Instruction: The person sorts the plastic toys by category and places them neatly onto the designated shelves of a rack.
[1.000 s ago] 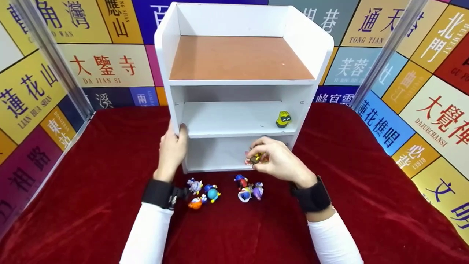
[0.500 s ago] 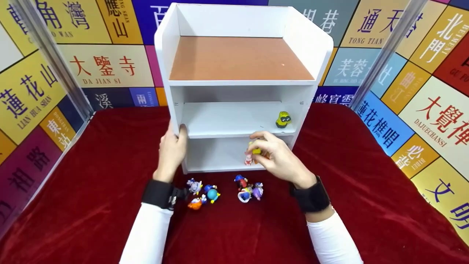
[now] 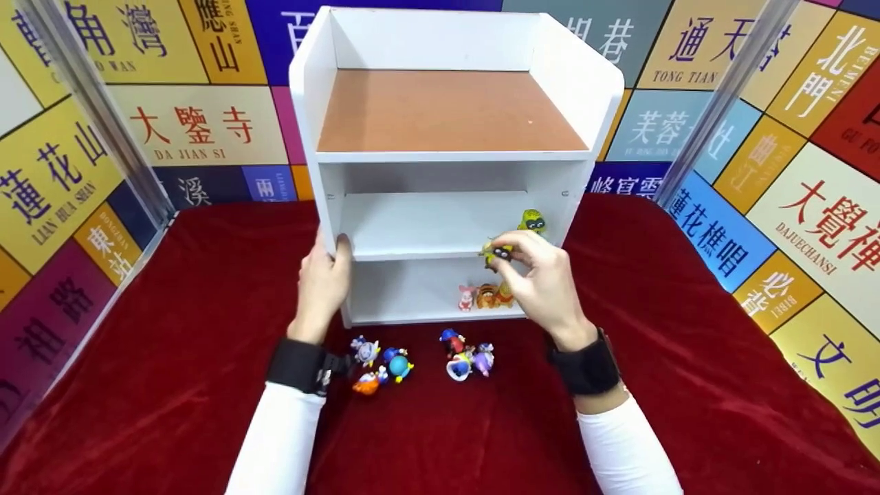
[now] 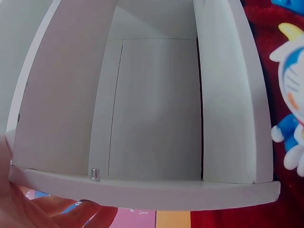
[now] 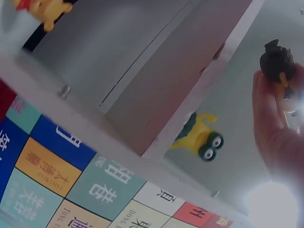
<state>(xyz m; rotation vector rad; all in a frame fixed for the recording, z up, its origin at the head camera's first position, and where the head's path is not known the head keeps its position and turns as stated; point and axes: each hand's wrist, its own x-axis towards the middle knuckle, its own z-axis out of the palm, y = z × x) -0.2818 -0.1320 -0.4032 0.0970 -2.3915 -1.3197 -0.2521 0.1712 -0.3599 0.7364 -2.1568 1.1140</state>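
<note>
With thumb and fingertips my right hand (image 3: 543, 278) pinches a small yellow-and-dark Minion figurine (image 3: 495, 255) at the front edge of the middle shelf. In the right wrist view the held figurine's dark lower end (image 5: 277, 64) shows beside the fingers. Another Minion figurine (image 3: 531, 220) stands on the middle shelf's right end, partly covered by that hand. My left hand (image 3: 323, 282) grips the left side panel of the white shelf unit (image 3: 456, 156). On the bottom shelf stand a pink piglet figurine (image 3: 467, 298), an orange striped tiger figurine (image 3: 487, 296) and a yellow bear figurine (image 3: 505, 295).
On the red cloth (image 3: 440, 440) before the unit lie two clusters of small figurines. The left cluster includes an orange-and-white figurine (image 3: 367, 382); the right one includes a purple figurine (image 3: 483, 359). Printed panels (image 3: 206, 124) stand behind and at both sides.
My right hand has risen from the bottom shelf to the middle shelf's edge with the Minion figurine, uncovering the tiger and bear figurines below. My left hand stays on the side panel.
</note>
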